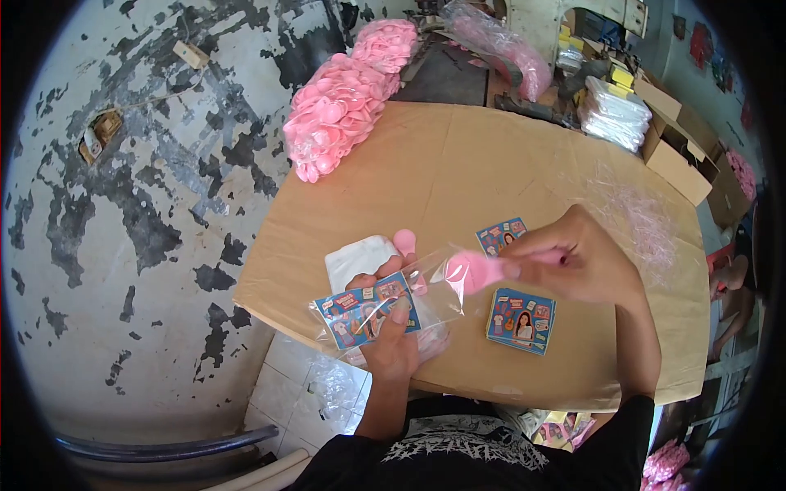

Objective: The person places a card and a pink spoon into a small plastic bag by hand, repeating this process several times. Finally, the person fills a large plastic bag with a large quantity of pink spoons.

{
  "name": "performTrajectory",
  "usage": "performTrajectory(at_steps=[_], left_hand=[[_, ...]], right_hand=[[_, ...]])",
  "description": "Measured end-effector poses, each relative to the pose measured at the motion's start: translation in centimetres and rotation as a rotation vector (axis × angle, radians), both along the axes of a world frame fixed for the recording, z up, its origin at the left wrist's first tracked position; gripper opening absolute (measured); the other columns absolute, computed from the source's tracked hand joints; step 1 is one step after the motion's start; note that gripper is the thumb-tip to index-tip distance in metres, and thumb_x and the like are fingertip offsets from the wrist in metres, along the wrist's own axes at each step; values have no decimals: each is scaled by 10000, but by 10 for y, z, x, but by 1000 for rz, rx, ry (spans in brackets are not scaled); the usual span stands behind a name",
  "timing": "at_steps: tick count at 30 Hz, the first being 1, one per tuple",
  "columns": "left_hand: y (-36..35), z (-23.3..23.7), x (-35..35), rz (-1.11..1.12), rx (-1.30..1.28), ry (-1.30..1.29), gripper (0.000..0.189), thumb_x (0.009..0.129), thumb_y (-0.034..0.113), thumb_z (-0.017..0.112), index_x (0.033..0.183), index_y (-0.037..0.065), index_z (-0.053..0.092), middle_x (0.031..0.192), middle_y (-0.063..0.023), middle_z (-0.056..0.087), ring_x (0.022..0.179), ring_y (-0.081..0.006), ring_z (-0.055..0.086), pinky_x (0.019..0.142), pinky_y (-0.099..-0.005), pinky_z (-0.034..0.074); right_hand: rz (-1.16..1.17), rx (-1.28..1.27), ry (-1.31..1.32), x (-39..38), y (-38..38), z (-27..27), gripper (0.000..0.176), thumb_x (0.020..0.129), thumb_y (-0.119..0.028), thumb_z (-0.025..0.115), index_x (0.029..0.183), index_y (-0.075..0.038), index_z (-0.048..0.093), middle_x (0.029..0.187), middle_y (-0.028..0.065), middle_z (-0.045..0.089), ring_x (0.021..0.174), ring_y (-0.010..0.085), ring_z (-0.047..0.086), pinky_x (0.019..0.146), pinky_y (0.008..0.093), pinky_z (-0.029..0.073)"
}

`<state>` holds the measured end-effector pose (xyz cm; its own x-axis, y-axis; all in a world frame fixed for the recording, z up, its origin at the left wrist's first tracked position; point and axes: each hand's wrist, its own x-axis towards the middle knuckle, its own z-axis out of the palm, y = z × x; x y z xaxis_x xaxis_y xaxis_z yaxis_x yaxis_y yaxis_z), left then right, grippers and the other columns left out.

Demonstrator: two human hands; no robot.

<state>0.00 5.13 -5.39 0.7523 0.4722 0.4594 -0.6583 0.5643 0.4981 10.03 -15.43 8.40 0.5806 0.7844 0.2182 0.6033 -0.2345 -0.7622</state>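
Observation:
My left hand (390, 348) grips a clear plastic bag (438, 288) with a blue printed card (367, 311) inside it, thumb lying across the card. At the bag's mouth, my right hand (565, 260) pinches a pink spoon-shaped plastic piece (473, 272) by its narrow end, its round head overlapping the clear film. Beneath my left hand lies a white stack of bags (357, 260). Another pink spoon-shaped piece (404, 240) shows just beyond my left fingers. A stack of blue printed cards (521, 322) sits below my right hand, and more cards (499, 235) lie partly hidden behind it.
The brown-covered table (442, 184) has large bags of pink pieces (340, 110) at its far left edge. Wrapped clear packs (614, 114) and cardboard boxes (679, 147) stand at the far right. Loose plastic strands (639, 229) lie on the right side. A peeling wall (147, 245) rises at left.

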Motion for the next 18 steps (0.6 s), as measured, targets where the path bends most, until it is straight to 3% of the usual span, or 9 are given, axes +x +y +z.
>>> performTrajectory(at_steps=[2, 6, 8, 9, 12, 15, 18], left_hand=[[-10, 1, 0, -39, 11, -5, 486, 877, 3, 630, 1305, 118, 431, 1372, -185, 541, 1331, -373, 462, 1133, -546, 335], [-36, 1, -4, -153, -103, 123, 528, 920, 144, 647, 1377, 134, 385, 1487, -172, 404, 1385, -354, 388, 1139, -543, 350], [-47, -1, -2, -277, -173, 115, 550, 968, 248, 603, 1447, 152, 350, 1569, -146, 286, 1420, -367, 326, 1152, -552, 343], [-53, 4, -4, -292, -212, 209, 728, 946, 344, 637, 1524, 140, 245, 1597, -148, 206, 1445, -353, 276, 1148, -527, 343], [-46, 6, 9, -534, -156, -54, 811, 935, 305, 657, 1556, 110, 172, 1585, -162, 226, 1442, -348, 284, 1150, -484, 326], [-38, -1, 5, 65, 535, 279, 1084, 807, 442, 789, 1536, -9, 124, 1580, -219, 209, 1460, -345, 248, 1147, -462, 289], [-45, 40, -9, 49, 1172, 229, 832, 894, 339, 716, 1489, -33, 268, 1506, -221, 365, 1398, -332, 378, 1100, -395, 352]], right_hand=[[45, -11, -46, -8, 2, -2, 126, 903, -147, 687, 934, -33, 732, 686, 102, 662, 606, 175, 649, 591, 300, 504], [116, -49, -32, -18, 8, -1, 81, 876, -129, 698, 880, -48, 697, 610, 95, 607, 546, 262, 628, 558, 322, 504], [29, 26, -81, -27, 9, -1, 85, 870, -110, 701, 864, -37, 659, 592, 86, 589, 498, 229, 600, 510, 310, 474], [-12, 62, -108, -30, 8, 0, 94, 867, -101, 702, 856, -31, 640, 584, 81, 580, 474, 212, 586, 486, 303, 458], [-149, 204, -221, -34, -22, 21, 138, 818, -98, 740, 932, -45, 682, 614, 50, 621, 481, 119, 578, 459, 254, 430], [-198, 219, -245, -36, -24, 22, 123, 800, -80, 744, 907, -40, 697, 634, 39, 630, 478, 75, 543, 447, 231, 396], [-196, 164, -240, -40, -18, 20, 98, 802, -78, 740, 879, -28, 705, 679, 29, 641, 502, 49, 519, 457, 220, 372]])
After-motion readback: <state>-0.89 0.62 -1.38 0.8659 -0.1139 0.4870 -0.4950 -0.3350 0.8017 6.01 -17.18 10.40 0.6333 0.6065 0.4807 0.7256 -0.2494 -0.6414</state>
